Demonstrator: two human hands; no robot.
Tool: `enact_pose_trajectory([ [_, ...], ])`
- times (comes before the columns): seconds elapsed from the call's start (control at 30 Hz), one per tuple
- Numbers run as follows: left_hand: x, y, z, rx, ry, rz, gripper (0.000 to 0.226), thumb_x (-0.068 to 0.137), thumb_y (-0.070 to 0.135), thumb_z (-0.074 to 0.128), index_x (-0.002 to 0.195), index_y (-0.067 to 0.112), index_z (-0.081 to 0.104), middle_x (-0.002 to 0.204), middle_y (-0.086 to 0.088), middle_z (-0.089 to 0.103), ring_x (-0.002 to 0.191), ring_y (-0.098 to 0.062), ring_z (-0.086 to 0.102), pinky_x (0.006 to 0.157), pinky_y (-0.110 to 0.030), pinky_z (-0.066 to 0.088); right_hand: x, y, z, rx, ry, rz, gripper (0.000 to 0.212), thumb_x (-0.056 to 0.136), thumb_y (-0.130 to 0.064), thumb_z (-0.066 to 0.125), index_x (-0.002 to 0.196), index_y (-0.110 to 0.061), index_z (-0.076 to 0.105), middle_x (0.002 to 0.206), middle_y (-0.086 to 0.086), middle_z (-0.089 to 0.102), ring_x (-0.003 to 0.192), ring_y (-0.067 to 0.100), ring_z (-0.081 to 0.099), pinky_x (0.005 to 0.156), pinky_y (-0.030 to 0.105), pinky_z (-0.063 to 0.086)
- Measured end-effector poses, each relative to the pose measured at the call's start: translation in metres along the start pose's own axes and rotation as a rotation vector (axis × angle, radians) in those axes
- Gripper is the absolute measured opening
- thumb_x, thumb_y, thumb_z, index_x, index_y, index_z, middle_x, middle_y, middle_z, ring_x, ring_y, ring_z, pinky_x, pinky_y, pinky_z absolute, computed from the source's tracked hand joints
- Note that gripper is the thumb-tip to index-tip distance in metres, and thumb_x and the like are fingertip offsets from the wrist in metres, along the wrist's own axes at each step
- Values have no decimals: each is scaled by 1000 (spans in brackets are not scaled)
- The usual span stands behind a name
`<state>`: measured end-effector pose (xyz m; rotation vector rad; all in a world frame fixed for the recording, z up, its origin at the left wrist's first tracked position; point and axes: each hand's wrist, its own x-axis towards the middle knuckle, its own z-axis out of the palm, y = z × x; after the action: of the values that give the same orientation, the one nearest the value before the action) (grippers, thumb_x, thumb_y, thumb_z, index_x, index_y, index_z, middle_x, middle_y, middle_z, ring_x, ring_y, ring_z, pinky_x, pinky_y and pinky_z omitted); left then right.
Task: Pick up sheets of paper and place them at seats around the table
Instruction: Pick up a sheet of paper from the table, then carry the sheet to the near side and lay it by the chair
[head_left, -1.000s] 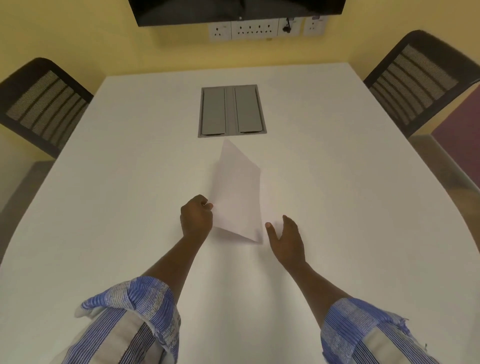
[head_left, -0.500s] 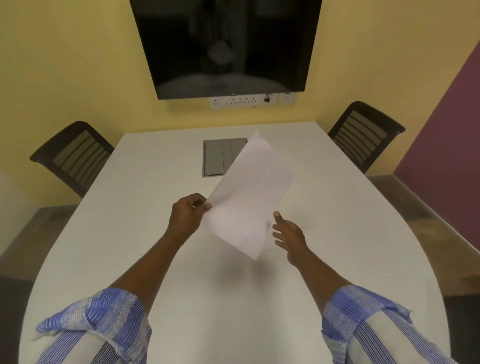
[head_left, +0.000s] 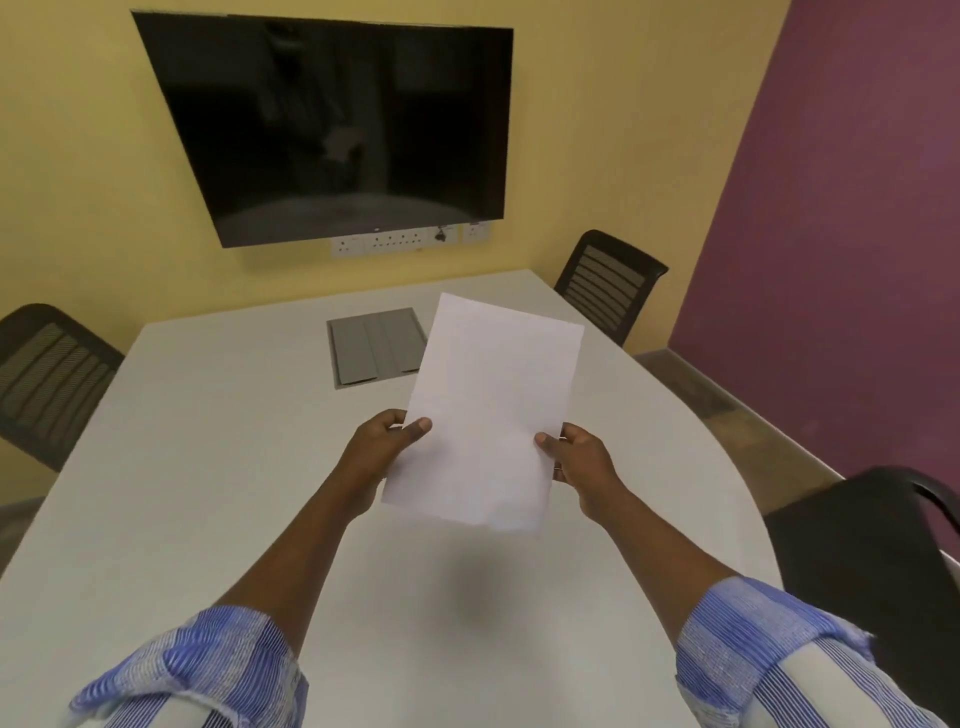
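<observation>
Office meeting room, white conference table (head_left: 208, 467), mesh chairs (head_left: 608, 286), wall screen (head_left: 337, 130)

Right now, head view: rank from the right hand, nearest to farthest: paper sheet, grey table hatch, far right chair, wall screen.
1. Paper sheet: in the right hand, gripped at its right edge.
2. Grey table hatch: on the table centre, ahead and left.
3. Far right chair: at the table's far right corner.
4. Wall screen: on the yellow wall beyond the table.

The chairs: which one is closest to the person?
The black chair at the lower right, beside the right hand's arm. The other two chairs stand farther up the table.
</observation>
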<state>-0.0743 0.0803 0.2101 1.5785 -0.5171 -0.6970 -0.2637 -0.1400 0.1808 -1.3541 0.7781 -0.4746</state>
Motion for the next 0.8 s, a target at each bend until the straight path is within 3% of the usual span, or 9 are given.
enact_pose_trajectory([
  [0.07,2,2,22,-49,-45,-17,47,74,49,81,105,14,72,106,-8,76,94,-29,73,76,-38,54,-12,-1,-21,-28,18,-10,16,93,-16,69,107,-20,73,96,-4,80,77,10,75,60,21,58],
  [0.17,1,9,58,-113,-121,-42,50,75,47,82,108,11,72,108,-7,77,90,-24,74,67,-30,57,-31,-6,-55,-71,30,-25,20,93,-17,70,112,-19,73,103,-2,79,86,14,75,65,24,59],
  [0.37,-11,34,135,-132,-239,-32,46,79,35,82,119,17,70,114,-2,76,103,-25,73,81,-36,57,-69,-22,-132,-136,59,-79,20,94,-21,69,113,-19,73,104,-2,79,96,19,74,68,25,57],
  [0.53,-37,59,218,-109,-252,10,30,85,19,78,113,13,71,107,-4,77,95,-26,75,72,-34,60,-111,-33,-211,-141,89,-127,16,95,-23,69,110,-20,72,104,-4,78,96,18,74,74,29,58],
  [0.7,-77,78,308,-129,-285,62,22,87,14,74,109,10,72,104,-6,78,87,-25,76,66,-32,61,-159,-41,-296,-95,123,-151,21,95,-31,69,113,-20,69,109,-5,77,96,16,74,66,23,56],
  [0.8,-96,88,357,-159,-294,89,29,87,14,74,115,8,70,108,-7,77,95,-28,74,72,-35,61,-183,-44,-345,-86,153,-161,25,94,-38,68,110,-19,71,106,-3,78,99,23,73,77,37,61],
])
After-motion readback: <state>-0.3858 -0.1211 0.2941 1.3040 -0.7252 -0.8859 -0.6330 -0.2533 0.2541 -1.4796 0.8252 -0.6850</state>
